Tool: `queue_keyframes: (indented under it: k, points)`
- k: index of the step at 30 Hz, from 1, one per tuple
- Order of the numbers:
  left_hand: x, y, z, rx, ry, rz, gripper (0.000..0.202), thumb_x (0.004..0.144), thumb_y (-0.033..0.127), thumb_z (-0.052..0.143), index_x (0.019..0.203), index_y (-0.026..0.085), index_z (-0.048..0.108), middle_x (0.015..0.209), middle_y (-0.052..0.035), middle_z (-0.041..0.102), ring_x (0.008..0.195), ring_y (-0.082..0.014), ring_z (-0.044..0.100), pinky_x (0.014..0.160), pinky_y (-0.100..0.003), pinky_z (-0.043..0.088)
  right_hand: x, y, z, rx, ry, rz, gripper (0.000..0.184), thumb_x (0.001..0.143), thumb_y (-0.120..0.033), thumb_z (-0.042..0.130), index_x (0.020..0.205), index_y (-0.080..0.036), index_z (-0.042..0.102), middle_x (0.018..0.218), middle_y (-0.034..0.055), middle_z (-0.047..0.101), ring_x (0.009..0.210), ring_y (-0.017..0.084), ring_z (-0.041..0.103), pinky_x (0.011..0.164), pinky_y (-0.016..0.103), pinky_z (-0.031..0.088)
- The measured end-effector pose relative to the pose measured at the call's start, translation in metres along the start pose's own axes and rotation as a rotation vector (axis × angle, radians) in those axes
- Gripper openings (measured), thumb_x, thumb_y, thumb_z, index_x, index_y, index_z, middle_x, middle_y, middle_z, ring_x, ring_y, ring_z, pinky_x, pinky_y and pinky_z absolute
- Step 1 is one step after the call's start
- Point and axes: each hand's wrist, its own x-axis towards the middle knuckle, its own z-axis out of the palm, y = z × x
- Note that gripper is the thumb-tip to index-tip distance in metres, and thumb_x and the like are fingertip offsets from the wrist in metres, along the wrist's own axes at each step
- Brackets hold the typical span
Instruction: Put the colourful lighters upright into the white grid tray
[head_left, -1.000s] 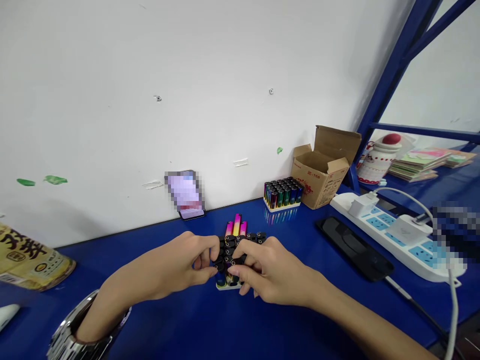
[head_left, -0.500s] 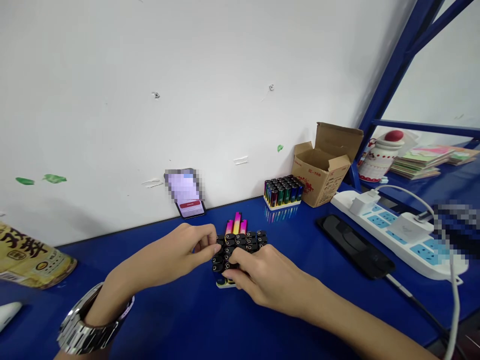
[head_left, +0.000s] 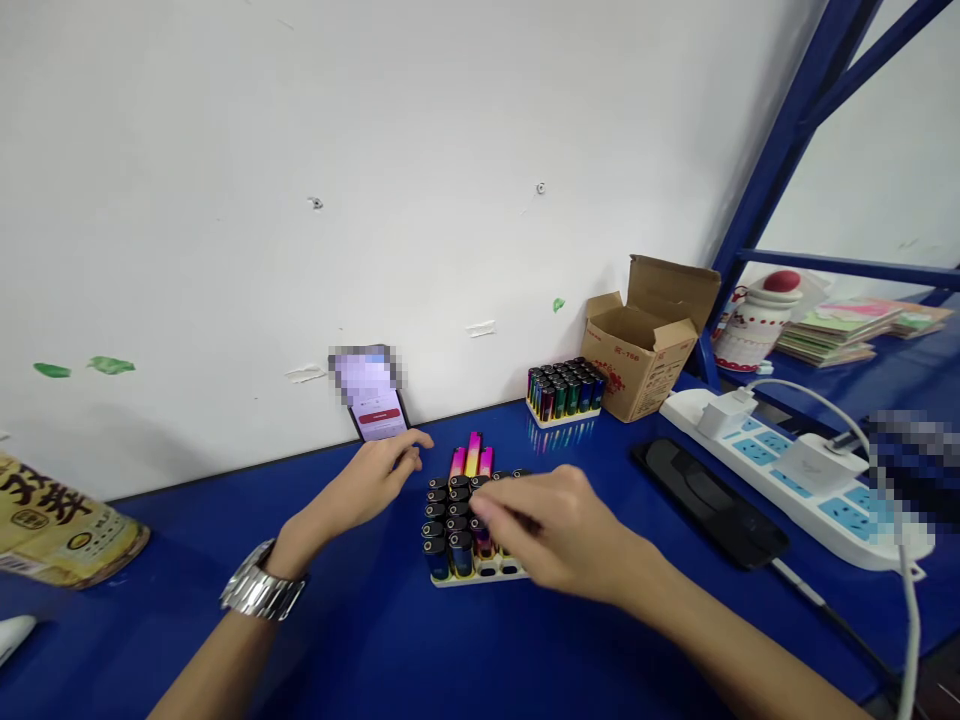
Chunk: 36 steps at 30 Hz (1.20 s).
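A white tray (head_left: 480, 576) of upright black-capped lighters (head_left: 448, 520) stands on the blue table (head_left: 390, 650) in front of me. My right hand (head_left: 559, 525) rests over the tray's right side, fingers curled on the lighter caps; what it grips is hidden. My left hand (head_left: 379, 478), with a metal watch (head_left: 262, 592) on the wrist, is stretched toward the loose pink and yellow lighters (head_left: 472, 458) lying behind the tray, fingers loosely bent and holding nothing. A phone (head_left: 375, 405) leans on the wall just beyond it.
A second full tray of lighters (head_left: 566, 390) and an open cardboard box (head_left: 649, 335) stand at the back right. A dark phone (head_left: 709, 495) and a white power strip (head_left: 795, 470) lie to the right. A yellow packet (head_left: 60, 520) lies far left.
My left hand left the tray and reached back toward the loose lighters near the phone. My right hand shifted right over the tray, uncovering its front rows.
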Motion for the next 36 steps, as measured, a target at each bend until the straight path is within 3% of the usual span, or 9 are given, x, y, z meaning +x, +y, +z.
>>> queue_keyframes:
  k: [4, 8, 13, 16, 19, 21, 24, 30, 36]
  points:
    - [0.009, -0.013, 0.025, -0.047, 0.028, 0.112, 0.039, 0.093, 0.032, 0.028, 0.119, 0.022, 0.056, 0.107, -0.0070, 0.064, 0.098, -0.0190, 0.059, 0.090, -0.035, 0.044, 0.009, 0.037, -0.014, -0.044, 0.152, 0.201, 0.033, 0.096, -0.027, 0.040, 0.078, -0.015, 0.064, 0.062, 0.0017, 0.059, 0.056, 0.012, 0.054, 0.055, 0.023, 0.039]
    - [0.011, -0.011, 0.026, -0.145, 0.061, 0.053, 0.038, 0.094, 0.040, 0.029, 0.107, 0.019, 0.058, 0.100, -0.0075, 0.065, 0.093, -0.0199, 0.060, 0.087, -0.037, 0.047, 0.021, 0.082, -0.009, -0.144, -0.077, 0.044, 0.029, 0.095, -0.023, 0.040, 0.112, -0.016, 0.063, 0.113, 0.0117, 0.061, 0.106, 0.020, 0.055, 0.091, 0.034, 0.043]
    - [-0.011, 0.024, -0.006, -0.310, 0.047, 0.032, 0.044, 0.092, 0.051, 0.033, 0.116, 0.022, 0.055, 0.117, -0.0080, 0.062, 0.106, -0.0215, 0.057, 0.091, -0.037, 0.048, 0.043, 0.101, 0.031, -0.305, -0.398, -0.105, 0.040, 0.099, -0.035, 0.034, 0.135, -0.028, 0.049, 0.141, 0.0126, 0.043, 0.125, 0.027, 0.044, 0.096, 0.045, 0.040]
    - [-0.031, 0.052, -0.007, -0.146, 0.002, 0.211, 0.047, 0.089, 0.051, 0.044, 0.130, 0.027, 0.049, 0.133, -0.0082, 0.053, 0.119, -0.0243, 0.050, 0.099, -0.042, 0.044, 0.056, 0.103, 0.056, -0.311, -0.507, -0.175, 0.041, 0.096, -0.038, 0.042, 0.134, -0.025, 0.049, 0.144, 0.0104, 0.042, 0.127, 0.025, 0.042, 0.103, 0.045, 0.035]
    - [-0.045, 0.067, 0.013, 0.148, 0.032, 0.336, 0.060, 0.084, 0.054, 0.052, 0.140, 0.036, 0.037, 0.142, -0.0071, 0.044, 0.127, -0.0309, 0.042, 0.100, -0.051, 0.041, 0.058, 0.107, 0.066, -0.308, -0.580, -0.202, 0.037, 0.095, -0.031, 0.046, 0.131, -0.025, 0.052, 0.145, 0.0074, 0.043, 0.133, 0.022, 0.037, 0.110, 0.042, 0.026]
    - [-0.050, 0.067, 0.029, 0.290, 0.095, 0.396, 0.056, 0.086, 0.053, 0.050, 0.139, 0.039, 0.039, 0.142, -0.0066, 0.044, 0.127, -0.0322, 0.041, 0.100, -0.054, 0.039, 0.052, 0.109, 0.061, -0.267, -0.572, -0.197, 0.037, 0.095, -0.030, 0.044, 0.131, -0.027, 0.054, 0.146, 0.0079, 0.041, 0.135, 0.022, 0.034, 0.112, 0.044, 0.022]
    - [-0.055, 0.057, 0.043, 0.396, 0.198, 0.381, 0.043, 0.093, 0.037, 0.043, 0.136, 0.038, 0.043, 0.133, -0.0062, 0.052, 0.118, -0.0267, 0.049, 0.093, -0.044, 0.045, 0.034, 0.109, 0.043, -0.195, -0.530, -0.127, 0.041, 0.094, -0.034, 0.045, 0.133, -0.024, 0.052, 0.145, 0.0147, 0.041, 0.135, 0.024, 0.035, 0.111, 0.050, 0.021]
    - [-0.057, 0.030, 0.041, 0.453, 0.304, 0.338, 0.041, 0.094, 0.030, 0.042, 0.133, 0.038, 0.048, 0.122, -0.0075, 0.057, 0.108, -0.0237, 0.053, 0.088, -0.038, 0.048, -0.008, 0.096, 0.004, -0.149, -0.457, 0.072, 0.040, 0.095, -0.032, 0.038, 0.129, -0.022, 0.057, 0.142, 0.0156, 0.045, 0.136, 0.025, 0.034, 0.112, 0.052, 0.019]
    - [-0.016, 0.012, 0.040, 0.459, 0.384, 0.358, 0.040, 0.095, 0.031, 0.036, 0.133, 0.032, 0.050, 0.119, -0.0110, 0.056, 0.108, -0.0251, 0.052, 0.090, -0.043, 0.046, -0.030, 0.084, -0.008, -0.075, -0.458, 0.115, 0.046, 0.088, -0.023, 0.046, 0.133, -0.017, 0.053, 0.143, 0.0150, 0.043, 0.136, 0.025, 0.034, 0.114, 0.050, 0.016]
